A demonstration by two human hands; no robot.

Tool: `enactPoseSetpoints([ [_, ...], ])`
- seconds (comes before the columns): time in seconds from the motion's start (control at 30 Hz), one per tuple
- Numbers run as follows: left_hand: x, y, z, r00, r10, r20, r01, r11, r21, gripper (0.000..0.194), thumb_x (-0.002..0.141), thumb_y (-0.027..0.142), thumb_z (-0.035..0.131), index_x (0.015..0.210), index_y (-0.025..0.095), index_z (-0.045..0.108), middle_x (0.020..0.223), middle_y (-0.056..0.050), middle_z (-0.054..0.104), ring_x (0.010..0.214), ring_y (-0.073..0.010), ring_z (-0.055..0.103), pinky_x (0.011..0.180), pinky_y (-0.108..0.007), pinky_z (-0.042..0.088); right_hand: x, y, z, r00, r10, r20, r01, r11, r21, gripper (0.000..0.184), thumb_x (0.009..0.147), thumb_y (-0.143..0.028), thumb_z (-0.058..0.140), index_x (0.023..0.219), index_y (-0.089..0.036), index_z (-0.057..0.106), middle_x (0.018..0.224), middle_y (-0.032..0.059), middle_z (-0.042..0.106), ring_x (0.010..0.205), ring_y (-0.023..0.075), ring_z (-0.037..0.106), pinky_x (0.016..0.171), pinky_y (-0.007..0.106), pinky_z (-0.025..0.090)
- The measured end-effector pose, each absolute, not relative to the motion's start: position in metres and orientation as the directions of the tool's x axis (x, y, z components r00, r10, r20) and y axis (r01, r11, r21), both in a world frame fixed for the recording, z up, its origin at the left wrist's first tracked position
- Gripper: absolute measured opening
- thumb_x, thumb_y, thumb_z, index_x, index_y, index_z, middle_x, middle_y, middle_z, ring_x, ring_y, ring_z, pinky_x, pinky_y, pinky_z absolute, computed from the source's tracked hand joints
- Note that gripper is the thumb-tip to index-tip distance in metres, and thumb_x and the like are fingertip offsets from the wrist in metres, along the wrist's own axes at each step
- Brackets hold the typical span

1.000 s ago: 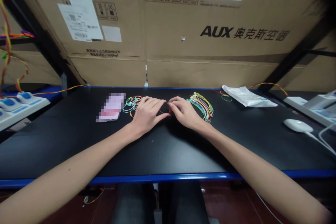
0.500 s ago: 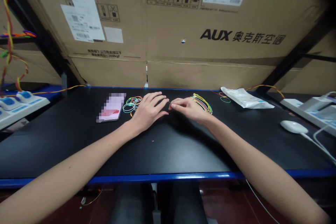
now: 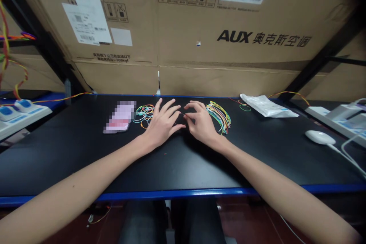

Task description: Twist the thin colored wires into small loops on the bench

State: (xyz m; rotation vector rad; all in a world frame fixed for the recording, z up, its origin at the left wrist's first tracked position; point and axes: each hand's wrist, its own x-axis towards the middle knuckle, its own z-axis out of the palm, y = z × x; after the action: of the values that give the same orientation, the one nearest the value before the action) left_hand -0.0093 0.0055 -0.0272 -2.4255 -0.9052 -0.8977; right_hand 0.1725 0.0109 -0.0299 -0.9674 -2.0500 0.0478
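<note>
**Head view:** you look forward and down at a black workbench (image 3: 85, 160) with a blue front edge (image 3: 177, 194).

**Your left hand** (image 3: 162, 124)**:** open and palm down on the bench, fingers spread wide, gripping nothing you can see.

**Your right hand** (image 3: 201, 122)**:** fingers curled and tips lowered. You cannot tell from this view if it is pinching anything.

**Between the hands:** a thin wire (image 3: 182, 114) runs from the gap between your hands to your right fingertips (image 3: 185, 116), and appears to touch them.

**Beside your left hand:** a tangled coil of coloured wires (image 3: 144, 116), just past the fingers, next to a pixelated pink packet (image 3: 120, 117).

**Beside your right hand:** a bundle of yellow and green wires (image 3: 219, 117), just past the knuckles.

**Further right:** a white plastic bag (image 3: 267, 106) and a white computer mouse (image 3: 319, 137).

**Far left:** a white power strip (image 3: 20, 112) with blue switches.

**Behind the bench:** large cardboard boxes marked AUX (image 3: 228, 26).
</note>
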Motion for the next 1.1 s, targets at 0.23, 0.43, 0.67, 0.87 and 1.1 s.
enactPoseSetpoints([
  [0.23,-0.015,0.013,-0.032,0.556,0.45,0.699,0.663,-0.747,-0.046,0.045,0.085,0.036,0.061,0.122,0.013,0.053,0.126,-0.015,0.059,0.128,-0.0274,0.045,0.107,-0.052,0.035,0.176,0.013,-0.023,-0.287,0.759,0.584,0.528,0.634,-0.565,0.02,0.087,-0.024,0.053,0.084,-0.019,0.072,0.106,0.0107,0.061,0.104,0.0231,0.055,0.096,0.042,0.042],
  [0.43,-0.02,0.02,-0.03,0.581,0.404,0.707,0.592,-0.805,-0.026,0.05,0.084,0.036,0.062,0.128,0.015,0.048,0.126,-0.014,0.059,0.126,-0.0251,0.048,0.105,-0.048,0.04,0.189,0.028,-0.02,-0.512,0.812,0.28,0.043,0.35,-0.936,0.026,0.087,-0.039,0.055,0.079,-0.019,0.07,0.108,0.009,0.063,0.117,0.0214,0.051,0.096,0.036,0.041],
  [0.67,-0.016,0.016,-0.027,0.524,0.424,0.739,0.575,-0.816,0.061,0.055,0.083,0.039,0.062,0.129,0.014,0.046,0.125,-0.015,0.058,0.122,-0.0255,0.05,0.099,-0.047,0.045,0.193,0.027,-0.018,-0.572,0.798,0.19,-0.159,0.12,-0.98,0.021,0.078,-0.039,0.066,0.071,-0.02,0.066,0.103,0.0071,0.066,0.12,0.0217,0.049,0.096,0.037,0.042],
  [0.87,-0.014,0.012,-0.027,0.492,0.457,0.741,0.619,-0.782,0.072,0.046,0.081,0.044,0.063,0.117,0.015,0.056,0.113,-0.014,0.063,0.112,-0.0261,0.055,0.093,-0.046,0.047,0.191,0.024,-0.015,-0.516,0.82,0.246,-0.118,0.216,-0.969,0.02,0.08,-0.036,0.064,0.067,-0.02,0.066,0.115,0.0076,0.061,0.129,0.0213,0.039,0.099,0.036,0.041],
  [1.1,-0.012,0.009,-0.033,0.44,0.578,0.687,0.674,-0.718,0.173,0.045,0.079,0.049,0.063,0.108,0.014,0.06,0.11,-0.014,0.063,0.111,-0.0256,0.055,0.092,-0.044,0.048,0.189,0.021,-0.015,-0.425,0.858,0.288,0.031,0.331,-0.943,0.018,0.08,-0.029,0.061,0.066,-0.021,0.068,0.12,0.0067,0.058,0.126,0.0208,0.043,0.107,0.039,0.031],
])
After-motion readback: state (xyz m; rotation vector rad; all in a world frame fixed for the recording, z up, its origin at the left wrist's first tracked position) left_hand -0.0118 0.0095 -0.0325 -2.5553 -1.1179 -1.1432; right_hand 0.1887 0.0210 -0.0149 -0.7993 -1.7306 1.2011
